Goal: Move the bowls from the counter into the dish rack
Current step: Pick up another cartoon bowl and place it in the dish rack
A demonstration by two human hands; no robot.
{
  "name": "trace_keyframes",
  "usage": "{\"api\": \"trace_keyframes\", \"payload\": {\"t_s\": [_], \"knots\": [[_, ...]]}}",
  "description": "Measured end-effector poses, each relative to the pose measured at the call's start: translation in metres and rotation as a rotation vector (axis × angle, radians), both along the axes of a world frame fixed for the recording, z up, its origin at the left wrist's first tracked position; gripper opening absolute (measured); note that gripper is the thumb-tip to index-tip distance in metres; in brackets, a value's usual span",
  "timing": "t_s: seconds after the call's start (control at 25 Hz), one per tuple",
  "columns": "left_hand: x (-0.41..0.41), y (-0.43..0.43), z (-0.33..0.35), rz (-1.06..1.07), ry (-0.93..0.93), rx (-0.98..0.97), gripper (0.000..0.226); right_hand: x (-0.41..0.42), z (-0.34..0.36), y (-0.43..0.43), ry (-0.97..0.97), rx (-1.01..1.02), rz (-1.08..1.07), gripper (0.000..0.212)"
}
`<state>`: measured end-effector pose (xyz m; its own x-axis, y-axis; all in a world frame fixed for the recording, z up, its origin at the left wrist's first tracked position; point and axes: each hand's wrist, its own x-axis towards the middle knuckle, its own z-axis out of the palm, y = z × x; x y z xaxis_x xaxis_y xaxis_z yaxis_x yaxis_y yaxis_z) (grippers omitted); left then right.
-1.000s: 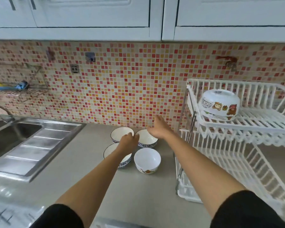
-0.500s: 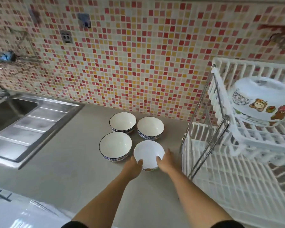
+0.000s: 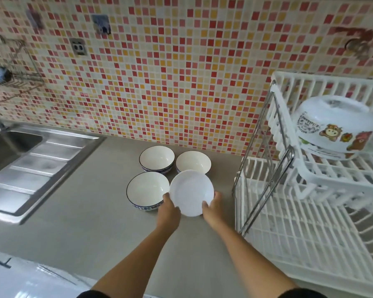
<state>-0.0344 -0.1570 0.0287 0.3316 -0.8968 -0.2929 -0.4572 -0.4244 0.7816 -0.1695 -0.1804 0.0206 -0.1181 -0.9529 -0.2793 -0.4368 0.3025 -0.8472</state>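
1. I had the plain white bowl (image 3: 191, 192) between both hands, its open side tipped up toward me.
2. My left hand (image 3: 168, 209) closed on its lower left edge, thumb over the rim.
3. My right hand (image 3: 212, 208) closed on its lower right edge, thumb likewise on the rim.
4. Whether the bowl was clear of the grey counter (image 3: 91, 216) I could not tell; it overlapped the bowls behind it.
5. Three blue-rimmed bowls sat upright on the counter: one (image 3: 148, 190) just left of my bowl, two (image 3: 157, 159) (image 3: 193, 161) behind, near the tiled wall (image 3: 159, 82).
6. The white dish rack (image 3: 310, 211) stood to my right, with a cartoon-printed bowl (image 3: 336, 127) upside down on its upper tier.
7. The steel sink (image 3: 19, 158) lay well apart at left.
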Motion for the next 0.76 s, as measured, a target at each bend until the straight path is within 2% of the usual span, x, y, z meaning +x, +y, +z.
{"api": "trace_keyframes", "payload": {"t_s": [0.08,0.12,0.16,0.2,0.28,0.32,0.36,0.4,0.52,0.6,0.68,0.76], "knots": [[0.004,0.014,0.021,0.002,0.028,-0.162,0.043,0.009,0.026,0.010,-0.216,-0.026,-0.093,0.042],[0.014,0.039,0.040,-0.014,0.065,-0.308,0.043,0.014,0.051,0.036,-0.379,-0.082,-0.149,0.041],[0.021,0.068,0.073,-0.044,0.119,-0.411,0.040,0.018,0.086,0.068,-0.509,-0.140,-0.178,0.045],[0.023,0.064,0.081,-0.040,0.173,-0.482,0.037,0.020,0.098,0.062,-0.597,-0.148,-0.146,0.058],[0.027,0.067,0.111,-0.076,0.373,-0.575,0.031,0.015,0.128,0.061,-0.596,-0.203,-0.092,0.101],[0.025,0.075,0.142,-0.108,0.487,-0.614,0.030,0.009,0.153,0.065,-0.558,-0.254,-0.065,0.112],[0.027,0.075,0.148,-0.109,0.598,-0.644,0.031,0.009,0.157,0.061,-0.587,-0.273,-0.038,0.114],[0.025,0.074,0.160,-0.094,0.625,-0.652,0.034,0.007,0.165,0.061,-0.584,-0.329,-0.008,0.110],[0.023,0.075,0.181,-0.106,0.700,-0.738,0.061,0.002,0.184,0.070,-0.572,-0.382,0.048,0.087],[0.024,0.077,0.191,-0.119,0.685,-0.762,0.053,0.000,0.198,0.086,-0.540,-0.444,0.112,0.081],[0.025,0.081,0.206,-0.166,0.642,-0.784,0.044,-0.006,0.217,0.103,-0.508,-0.567,0.179,0.093],[0.023,0.084,0.222,-0.221,0.615,-0.832,0.039,-0.011,0.237,0.116,-0.505,-0.667,0.259,0.094]]}}
